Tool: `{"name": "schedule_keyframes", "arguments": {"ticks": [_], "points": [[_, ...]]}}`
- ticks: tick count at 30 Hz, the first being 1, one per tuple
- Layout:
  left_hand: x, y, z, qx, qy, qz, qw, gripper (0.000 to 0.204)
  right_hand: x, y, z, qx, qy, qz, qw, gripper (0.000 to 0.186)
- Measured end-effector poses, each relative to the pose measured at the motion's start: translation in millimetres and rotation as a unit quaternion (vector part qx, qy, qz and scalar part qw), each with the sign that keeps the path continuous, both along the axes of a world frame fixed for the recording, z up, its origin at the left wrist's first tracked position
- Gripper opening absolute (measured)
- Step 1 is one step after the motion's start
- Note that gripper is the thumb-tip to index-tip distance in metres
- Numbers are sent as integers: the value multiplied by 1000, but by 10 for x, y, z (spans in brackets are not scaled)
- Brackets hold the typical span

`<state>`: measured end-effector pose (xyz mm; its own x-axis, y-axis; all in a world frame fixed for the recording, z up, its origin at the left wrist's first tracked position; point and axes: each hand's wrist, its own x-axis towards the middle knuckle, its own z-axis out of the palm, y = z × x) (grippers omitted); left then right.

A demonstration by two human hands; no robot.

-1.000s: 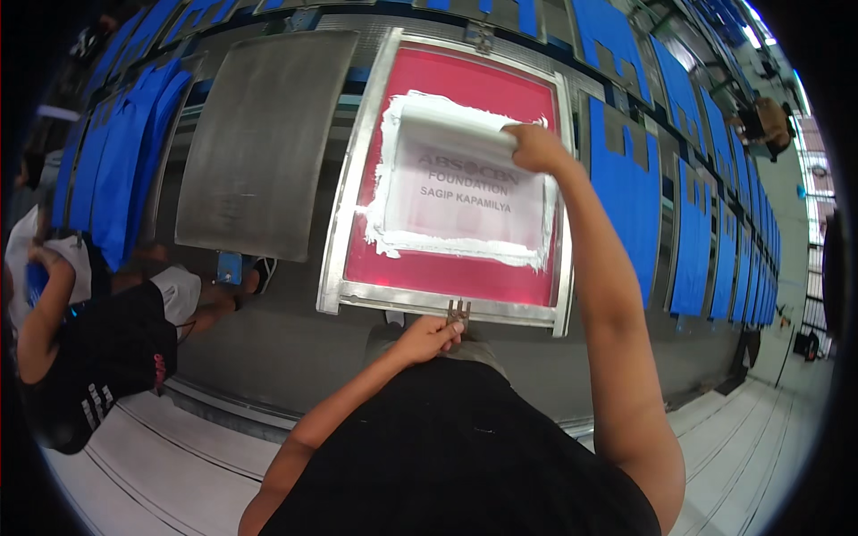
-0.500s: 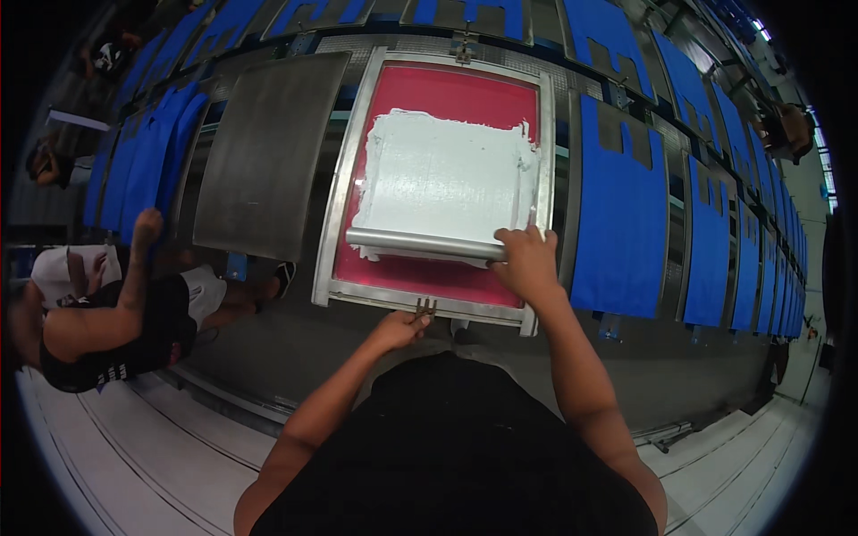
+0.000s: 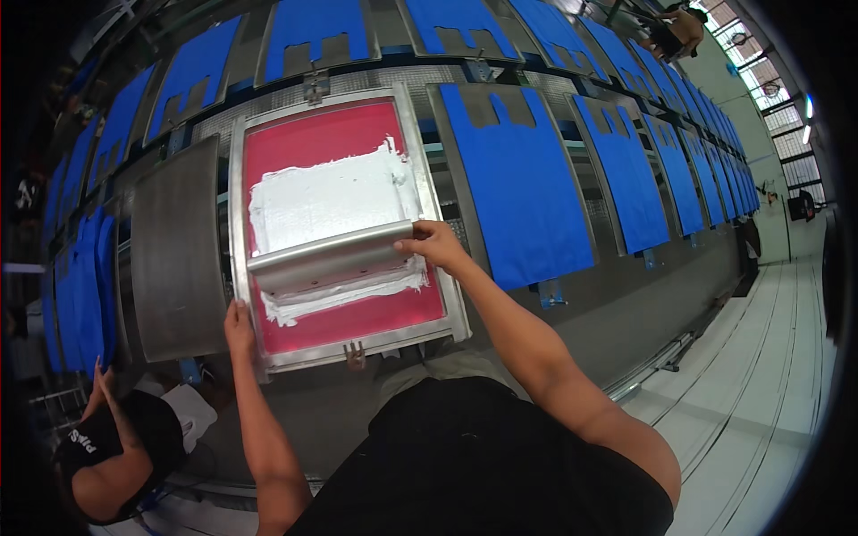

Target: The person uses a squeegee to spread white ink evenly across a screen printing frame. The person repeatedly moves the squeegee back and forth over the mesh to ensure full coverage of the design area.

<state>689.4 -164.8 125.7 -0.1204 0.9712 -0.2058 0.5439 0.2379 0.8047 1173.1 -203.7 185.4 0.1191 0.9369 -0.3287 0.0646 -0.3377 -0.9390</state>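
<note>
A screen-printing frame (image 3: 239,210) with metal sides and pink mesh lies in front of me. White ink (image 3: 326,198) covers the middle of the mesh. Across the ink rests a long metal squeegee (image 3: 335,253), tilted, its right end higher in view than its left. My right hand (image 3: 433,245) is closed on the squeegee's right end, thumb on its near face. My left hand (image 3: 239,330) grips the left side of the frame near its front corner; part of the fingers is hidden. A small metal bracket (image 3: 355,355) is fixed to the frame's front edge.
A bare grey print board (image 3: 179,255) stands left of the frame. Blue cut fabric pieces (image 3: 514,192) lie on boards to the right and on the far row. At lower left, a co-worker (image 3: 125,447) handles blue fabric. White flooring (image 3: 733,357) is on the right.
My left hand has left the front bracket and taken hold of the frame's left side. The squeegee has tilted, showing more of its near face. My view has swung right; the co-worker has bent forward.
</note>
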Motion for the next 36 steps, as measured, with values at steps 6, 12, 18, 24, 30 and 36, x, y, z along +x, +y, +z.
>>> {"name": "schedule_keyframes", "arguments": {"ticks": [6, 12, 18, 24, 30, 36], "points": [[677, -503, 816, 41, -61, 37, 997, 53, 582, -347, 439, -13, -27, 5, 1000, 33], [2724, -871, 754, -9, -41, -8, 999, 50, 2355, -1082, 615, -12, -86, -54, 995, 35], [4270, -1225, 336, 1, -76, -29, 997, 42, 3902, -1517, 154, 5, -50, -80, 996, 31], [4679, -1349, 105, -8, -86, 26, 996, 42, 4419, -1396, -28, -4, -46, -38, 998, 26], [4808, -1273, 25, 21, -33, 22, 999, 45, 4591, -1237, -169, -16, -116, -32, 993, 34], [4877, -1286, 71, -14, -68, 43, 997, 48, 4585, -1332, -356, 6, -67, -20, 998, 42]]}}
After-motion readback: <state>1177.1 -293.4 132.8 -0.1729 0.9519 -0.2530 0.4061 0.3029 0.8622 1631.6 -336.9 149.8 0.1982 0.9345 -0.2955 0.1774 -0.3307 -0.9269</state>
